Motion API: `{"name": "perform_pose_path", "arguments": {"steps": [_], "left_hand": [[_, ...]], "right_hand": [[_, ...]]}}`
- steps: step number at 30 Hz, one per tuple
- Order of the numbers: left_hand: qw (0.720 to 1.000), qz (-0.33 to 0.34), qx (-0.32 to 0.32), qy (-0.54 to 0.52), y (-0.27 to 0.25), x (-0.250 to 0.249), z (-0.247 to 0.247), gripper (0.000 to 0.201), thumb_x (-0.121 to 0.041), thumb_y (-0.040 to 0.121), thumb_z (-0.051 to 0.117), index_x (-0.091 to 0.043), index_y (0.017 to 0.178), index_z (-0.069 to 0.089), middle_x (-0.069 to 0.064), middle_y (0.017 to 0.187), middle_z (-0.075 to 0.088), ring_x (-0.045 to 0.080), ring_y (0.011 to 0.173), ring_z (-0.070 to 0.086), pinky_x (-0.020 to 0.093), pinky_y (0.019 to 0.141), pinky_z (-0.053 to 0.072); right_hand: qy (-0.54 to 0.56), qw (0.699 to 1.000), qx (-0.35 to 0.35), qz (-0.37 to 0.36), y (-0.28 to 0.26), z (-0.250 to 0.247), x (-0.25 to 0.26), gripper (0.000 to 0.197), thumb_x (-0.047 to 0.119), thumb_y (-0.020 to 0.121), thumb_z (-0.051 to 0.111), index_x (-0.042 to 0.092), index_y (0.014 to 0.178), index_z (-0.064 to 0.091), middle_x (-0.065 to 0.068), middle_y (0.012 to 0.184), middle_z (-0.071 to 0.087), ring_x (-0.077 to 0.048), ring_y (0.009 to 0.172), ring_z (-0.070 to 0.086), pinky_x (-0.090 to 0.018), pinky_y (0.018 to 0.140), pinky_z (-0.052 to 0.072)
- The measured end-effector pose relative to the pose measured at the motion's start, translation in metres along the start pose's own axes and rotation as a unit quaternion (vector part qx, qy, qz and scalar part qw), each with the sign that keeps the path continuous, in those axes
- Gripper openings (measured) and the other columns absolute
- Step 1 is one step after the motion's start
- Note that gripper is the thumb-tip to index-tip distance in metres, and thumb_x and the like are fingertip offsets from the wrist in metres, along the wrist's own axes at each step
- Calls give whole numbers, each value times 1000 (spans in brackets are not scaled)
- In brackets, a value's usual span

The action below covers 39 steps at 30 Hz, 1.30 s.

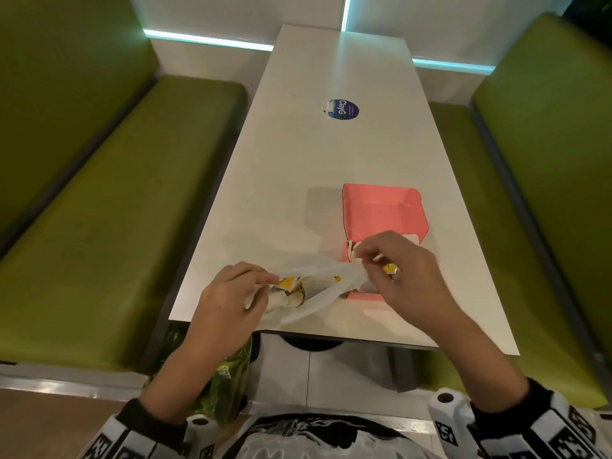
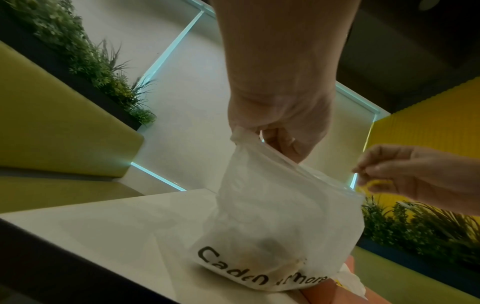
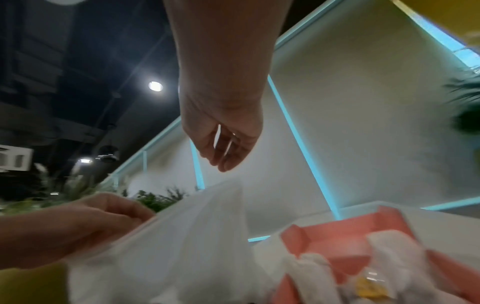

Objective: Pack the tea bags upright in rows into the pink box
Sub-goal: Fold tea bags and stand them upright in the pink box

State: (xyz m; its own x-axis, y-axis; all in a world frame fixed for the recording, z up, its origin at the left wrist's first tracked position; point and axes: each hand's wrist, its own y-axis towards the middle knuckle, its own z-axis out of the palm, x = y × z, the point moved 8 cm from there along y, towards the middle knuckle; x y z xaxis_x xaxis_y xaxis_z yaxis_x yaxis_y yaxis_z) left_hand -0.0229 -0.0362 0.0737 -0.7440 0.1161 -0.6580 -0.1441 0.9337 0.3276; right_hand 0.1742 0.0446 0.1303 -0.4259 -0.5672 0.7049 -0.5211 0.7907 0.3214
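While pinched at both ends of its mouth, sags slack on the near end of the table (image 1: 331,144), touching the pink box (image 1: 381,210): thin plastic bag (image 1: 318,286), no stiffness at all. Left hand (image 1: 228,299) grip clenched on the left rim, right hand (image 1: 407,279) grip on the right rim, w/ sth yellow at the right fingertips too, prob. a tag, can't tell. Inside the film: tea bags (image 1: 291,286) in a loose heap; a few more in the box's near end, not clearly upright. Prob. v. light, soft, crushable; strings & tags apt to tangle. Best taken singly by the top edge or flat sides w/ a light pinch, not by the string. No squeezing the pouch.
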Motion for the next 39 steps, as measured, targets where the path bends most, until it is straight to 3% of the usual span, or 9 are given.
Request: {"name": "perform_pose_path", "arguments": {"steps": [4, 7, 10, 14, 16, 21, 30, 34, 39], "left_hand": [[999, -6, 9, 41, 3, -9, 3, 42, 1, 70, 77, -16, 107, 69, -5, 106, 62, 11, 84, 62, 22, 71, 53], [992, 27, 40, 116, 4, -13, 7, 70, 10, 58, 77, -13, 121, 61, 0, 118, 56, 5, 60, 49, 2, 49, 29], [987, 24, 71, 145, 2, -15, 14, 90, 8, 52, 78, -15, 133, 44, -3, 127, 42, 7, 56, 45, 4, 41, 21], [984, 20, 92, 151, -2, -16, 25, 104, 6, 51, 77, -19, 140, 29, -3, 132, 35, 10, 57, 50, 11, 36, 30], [985, 23, 96, 144, -2, -16, 26, 106, 6, 51, 75, -20, 141, 26, -4, 133, 33, 11, 57, 51, 14, 36, 34], [985, 27, 99, 138, -2, -15, 26, 104, 5, 54, 74, -20, 141, 26, -4, 133, 32, 12, 53, 51, 16, 35, 36], [992, 9, 90, 88, 1, -9, 25, 99, 4, 60, 74, -24, 140, 24, -4, 133, 29, 13, 49, 51, 9, 39, 32], [995, -16, 67, 71, 7, -4, 14, 90, 3, 65, 71, -18, 143, 31, -5, 131, 27, 11, 47, 45, 7, 43, 28], [996, -34, 23, 73, 16, -2, -1, 84, 2, 67, 72, -9, 142, 36, 0, 131, 29, 2, 55, 40, 6, 49, 28]], "right_hand": [[-109, 974, 150, -127, -4, 60, 40, 23, 4, 83, 48, 13, 96, 65, 0, 95, 65, -15, 85, 61, -28, 71, 50], [-279, 903, 327, 12, -12, 102, 7, 26, 4, 92, 44, 12, 113, 57, -8, 110, 60, -26, 98, 59, -32, 69, 40], [-341, 841, 411, 89, -23, 112, -8, 25, -3, 89, 48, 3, 112, 57, -15, 110, 59, -30, 101, 60, -30, 68, 37], [-317, 864, 375, 111, -12, 123, -3, 13, -3, 88, 49, 5, 95, 57, -16, 117, 54, -30, 105, 58, -30, 70, 36], [-320, 874, 345, 117, -1, 131, -7, 23, 2, 88, 54, 5, 111, 53, -15, 123, 47, -30, 108, 55, -32, 74, 39], [-394, 826, 384, 121, -7, 145, -27, 38, 19, 92, 52, 0, 125, 49, -16, 129, 46, -31, 116, 50, -35, 87, 44], [-323, 898, 290, 74, 13, 115, -8, 20, 6, 92, 48, 5, 110, 58, -11, 113, 54, -27, 104, 56, -33, 76, 40], [-235, 946, 211, 74, 18, 81, 5, 21, 17, 94, 46, 11, 100, 65, -6, 103, 62, -24, 98, 55, -33, 79, 42], [77, 978, 56, 186, 20, 54, -11, 15, 6, 91, 55, 13, 96, 68, -8, 82, 66, -20, 73, 59, -26, 71, 50]]}}
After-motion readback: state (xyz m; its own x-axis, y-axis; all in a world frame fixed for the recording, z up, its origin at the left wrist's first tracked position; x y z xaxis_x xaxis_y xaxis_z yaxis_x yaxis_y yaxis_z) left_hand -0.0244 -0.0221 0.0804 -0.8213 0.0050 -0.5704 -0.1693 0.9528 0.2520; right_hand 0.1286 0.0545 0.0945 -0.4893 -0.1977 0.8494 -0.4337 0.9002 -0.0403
